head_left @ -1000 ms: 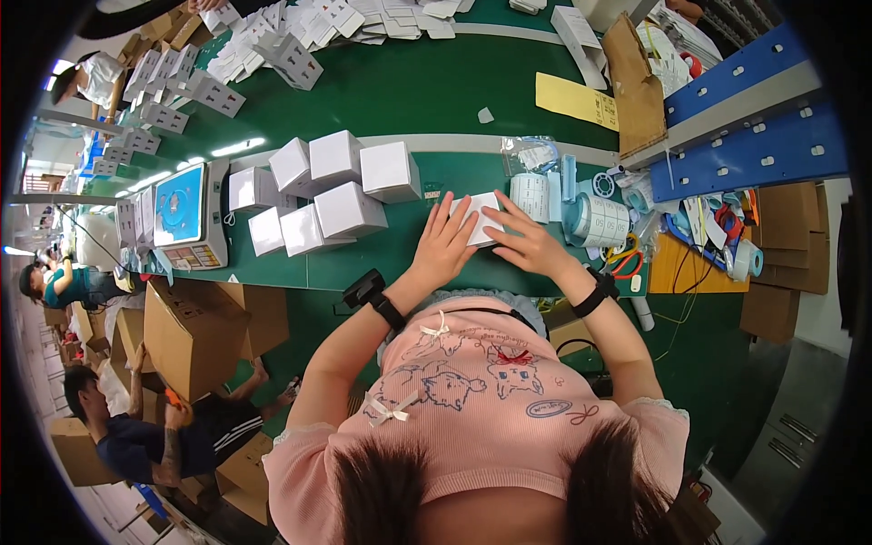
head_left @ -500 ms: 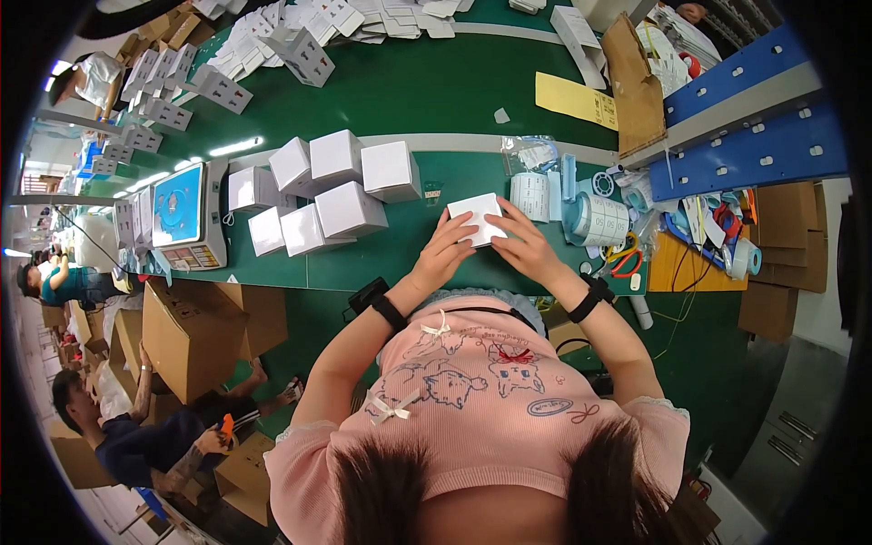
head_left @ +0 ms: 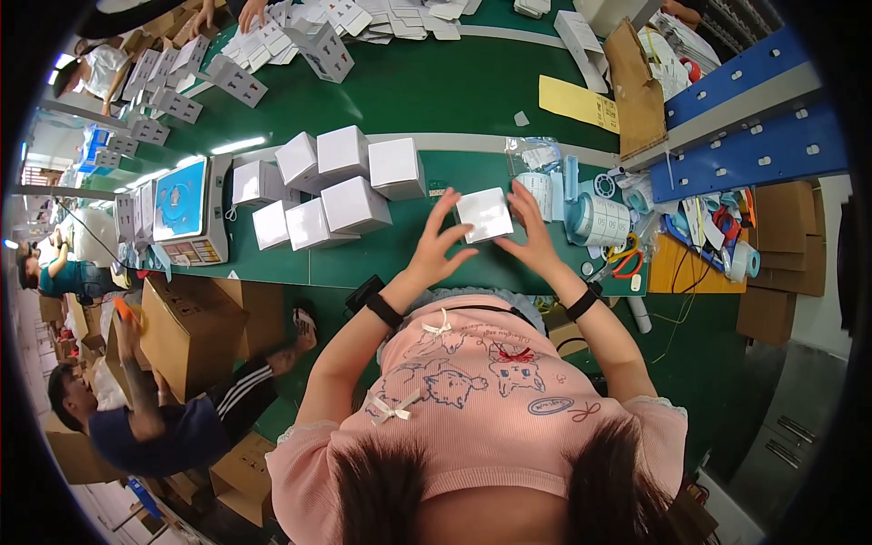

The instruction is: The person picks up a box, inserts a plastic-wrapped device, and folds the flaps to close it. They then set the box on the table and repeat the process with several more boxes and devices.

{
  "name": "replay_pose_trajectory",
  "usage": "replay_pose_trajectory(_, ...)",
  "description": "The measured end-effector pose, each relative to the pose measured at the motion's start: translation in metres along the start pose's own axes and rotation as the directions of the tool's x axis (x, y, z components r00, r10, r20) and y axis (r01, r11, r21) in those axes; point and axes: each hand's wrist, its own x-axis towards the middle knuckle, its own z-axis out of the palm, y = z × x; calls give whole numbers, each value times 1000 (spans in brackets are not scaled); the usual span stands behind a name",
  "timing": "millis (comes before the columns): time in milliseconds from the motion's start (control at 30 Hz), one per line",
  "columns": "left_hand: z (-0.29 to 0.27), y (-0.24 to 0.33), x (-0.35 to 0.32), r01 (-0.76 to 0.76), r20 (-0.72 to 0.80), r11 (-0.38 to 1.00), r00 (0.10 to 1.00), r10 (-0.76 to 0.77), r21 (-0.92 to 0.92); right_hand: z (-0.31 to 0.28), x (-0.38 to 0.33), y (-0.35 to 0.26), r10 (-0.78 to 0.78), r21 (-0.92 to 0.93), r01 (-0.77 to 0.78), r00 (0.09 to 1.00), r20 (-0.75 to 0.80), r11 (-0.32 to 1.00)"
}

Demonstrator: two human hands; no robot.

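Observation:
A small white box (head_left: 484, 215) stands on the green table in front of me, its glossy top facing up. My left hand (head_left: 438, 250) is at the box's left side with thumb and fingers spread wide, the fingertips close to its edge. Along the right side is my right hand (head_left: 534, 238), fingers stretched out and apart; whether they touch the box I cannot tell. Neither hand grips it. To the left, several closed white boxes (head_left: 356, 205) are grouped close together.
Rolls of labels (head_left: 601, 219) and scissors (head_left: 625, 262) lie right of my hands. A scale-like device (head_left: 189, 211) stands at the left. Flat white cartons (head_left: 400, 18) pile up at the far side. A person (head_left: 163, 427) handles a cardboard box (head_left: 195, 336) at lower left.
My fingers have come off the box's top and spread apart to its sides. Another person's hands now show over the far cartons, and the person at lower left has raised an arm.

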Motion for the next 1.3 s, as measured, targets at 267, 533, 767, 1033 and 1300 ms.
replay_pose_trajectory(267,10,-15,-9,-168,77,975,984,158,148,24,9,30,237,152,-260,960,149,954)
replay_pose_trajectory(533,-39,4,-13,-232,85,771,970,226,593,87,24,16,228,231,-219,973,-15,948)
replay_pose_trajectory(767,-68,13,-17,-127,66,667,991,117,734,140,40,7,118,52,-115,992,-53,992)
replay_pose_trajectory(1033,-84,31,-19,-17,34,737,999,-8,675,41,195,-29,232,274,-225,973,10,935)
replay_pose_trajectory(1300,-89,27,-15,83,-27,843,996,-81,531,135,422,40,-107,-187,84,987,-120,979)
